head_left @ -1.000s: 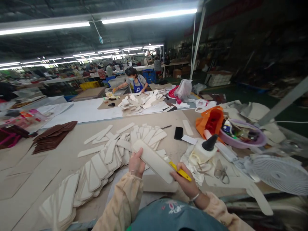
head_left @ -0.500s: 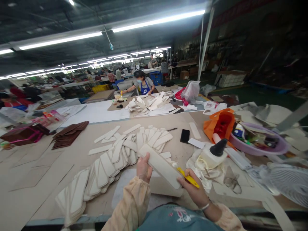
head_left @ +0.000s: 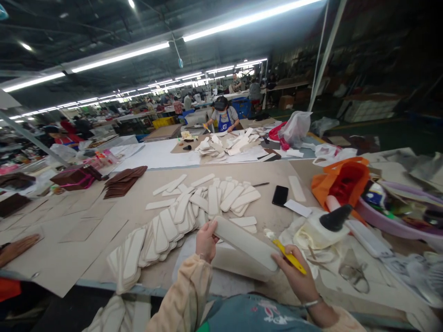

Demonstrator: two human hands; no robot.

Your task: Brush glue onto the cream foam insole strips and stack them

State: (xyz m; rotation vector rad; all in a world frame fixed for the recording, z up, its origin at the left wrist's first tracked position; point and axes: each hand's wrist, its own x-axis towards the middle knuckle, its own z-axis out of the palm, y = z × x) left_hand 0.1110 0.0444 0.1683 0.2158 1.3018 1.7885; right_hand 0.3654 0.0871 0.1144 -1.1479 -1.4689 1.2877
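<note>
A long off-white strip with rounded ends [head_left: 246,244] slants between my two hands above the table. My left hand [head_left: 206,240] pinches its far left end between thumb and fingers. My right hand [head_left: 299,276] is closed round a yellow-handled brush [head_left: 290,257], whose pale tip points away from me; the fingertips also touch the strip's near right end. Beneath the strip lies a larger pale stack or block [head_left: 235,263], partly covered. Many similar strips lie fanned out in an overlapping pile [head_left: 166,233] beyond and left of my left hand.
Right of my hands stand a white bottle with a black cone top [head_left: 323,228], an orange bag [head_left: 320,186] and a purple basin [head_left: 377,216]. A phone [head_left: 280,196] lies behind. Brown sheets [head_left: 125,181] sit at left. Another person's hand [head_left: 22,246] rests at the left edge; a co-worker [head_left: 224,119] sits opposite.
The view has turned left, so the table's things appear farther right. Another person's hand has come into view at the left edge. Both my hands keep their hold on the strip and the brush.
</note>
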